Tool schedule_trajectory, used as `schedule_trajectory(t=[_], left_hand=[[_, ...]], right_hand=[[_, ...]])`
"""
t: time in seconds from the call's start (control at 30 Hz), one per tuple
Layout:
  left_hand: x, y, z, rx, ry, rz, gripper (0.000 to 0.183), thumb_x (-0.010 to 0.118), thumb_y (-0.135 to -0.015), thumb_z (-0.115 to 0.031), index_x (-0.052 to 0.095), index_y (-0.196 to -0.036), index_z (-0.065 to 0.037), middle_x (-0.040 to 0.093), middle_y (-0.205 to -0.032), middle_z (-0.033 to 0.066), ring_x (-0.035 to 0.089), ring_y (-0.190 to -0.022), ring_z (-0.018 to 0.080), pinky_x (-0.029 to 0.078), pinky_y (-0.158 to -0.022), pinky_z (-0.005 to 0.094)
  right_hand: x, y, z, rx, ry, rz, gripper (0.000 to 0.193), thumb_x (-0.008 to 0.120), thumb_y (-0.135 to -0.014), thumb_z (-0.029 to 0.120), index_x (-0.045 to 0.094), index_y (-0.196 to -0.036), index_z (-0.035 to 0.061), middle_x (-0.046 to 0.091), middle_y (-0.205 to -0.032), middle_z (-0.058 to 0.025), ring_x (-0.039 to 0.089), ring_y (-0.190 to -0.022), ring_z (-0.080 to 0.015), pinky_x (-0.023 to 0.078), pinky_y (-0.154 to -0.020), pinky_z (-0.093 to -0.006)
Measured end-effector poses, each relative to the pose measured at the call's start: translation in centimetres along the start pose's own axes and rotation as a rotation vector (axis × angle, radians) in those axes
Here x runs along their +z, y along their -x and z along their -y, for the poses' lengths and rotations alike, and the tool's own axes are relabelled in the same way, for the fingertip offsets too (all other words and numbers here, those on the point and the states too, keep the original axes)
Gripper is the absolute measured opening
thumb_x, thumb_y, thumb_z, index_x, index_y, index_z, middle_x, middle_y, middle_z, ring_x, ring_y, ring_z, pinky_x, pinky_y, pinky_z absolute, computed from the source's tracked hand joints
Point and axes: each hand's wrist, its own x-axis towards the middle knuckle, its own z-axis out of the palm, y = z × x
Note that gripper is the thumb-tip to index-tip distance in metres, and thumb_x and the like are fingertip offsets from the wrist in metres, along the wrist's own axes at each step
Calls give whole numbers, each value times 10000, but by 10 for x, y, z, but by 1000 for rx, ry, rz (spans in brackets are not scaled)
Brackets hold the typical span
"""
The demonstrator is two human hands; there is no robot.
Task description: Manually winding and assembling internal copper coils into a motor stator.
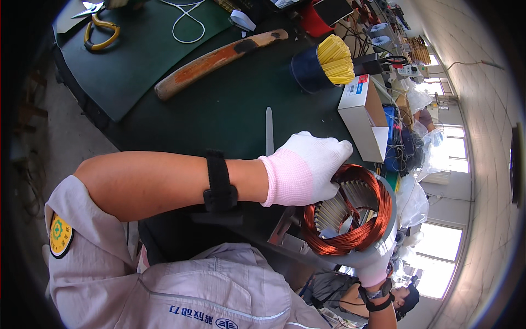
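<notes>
Left hand, gloved, forearm stretched across the tabletop, fingers curled gripping the stator rim; right hand clasps it from beneath

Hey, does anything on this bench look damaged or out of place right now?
The long wooden stick on the green mat shows dark, scorched-looking patches. Otherwise nothing stands out: both gloved hands, left hand and right hand, hold the copper-wound stator.

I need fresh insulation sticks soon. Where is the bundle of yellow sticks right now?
In the head view, the bundle of yellow sticks sits in a dark blue cup at upper right on the green bench mat, beside the white box.
</notes>
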Motion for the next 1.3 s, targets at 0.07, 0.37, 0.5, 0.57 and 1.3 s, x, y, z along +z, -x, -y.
schedule_trajectory(t=[0.07,0.37,0.5,0.57,1.3], left_hand=[[-4,0,-3,-29,10,47,339,779,-777,-209,622,-1028,-44,712,-868,166,726,-856,393,579,-818,461],[-6,-4,-6,-18,-18,103,320,758,-792,-191,596,-1014,-29,716,-849,183,731,-839,397,588,-789,470],[-7,-3,-4,-7,-36,99,313,755,-794,-189,596,-1008,-24,718,-846,192,732,-831,398,583,-797,474],[-8,-2,-4,-17,-22,104,317,754,-795,-188,595,-1015,-24,719,-848,192,732,-830,399,583,-798,472],[-3,-7,12,-40,131,237,344,703,-831,-231,663,-1097,-17,732,-883,215,730,-882,410,593,-797,471]], right_hand=[[11,-20,15,-1,7,5,337,732,-815,136,706,-1136,36,731,-960,-163,706,-884,-421,559,-746,-469],[12,-17,6,77,115,116,265,696,-852,123,710,-1103,41,730,-985,-147,707,-898,-370,556,-753,-445],[13,-6,6,105,166,156,235,680,-868,117,712,-1089,43,729,-996,-140,707,-904,-348,555,-756,-435],[11,-1,3,122,193,172,220,672,-877,114,713,-1081,44,728,-1001,-136,707,-907,-337,554,-758,-430],[-27,71,-18,301,392,254,203,696,-858,118,703,-1047,45,721,-993,-148,693,-901,-352,535,-764,-444]])
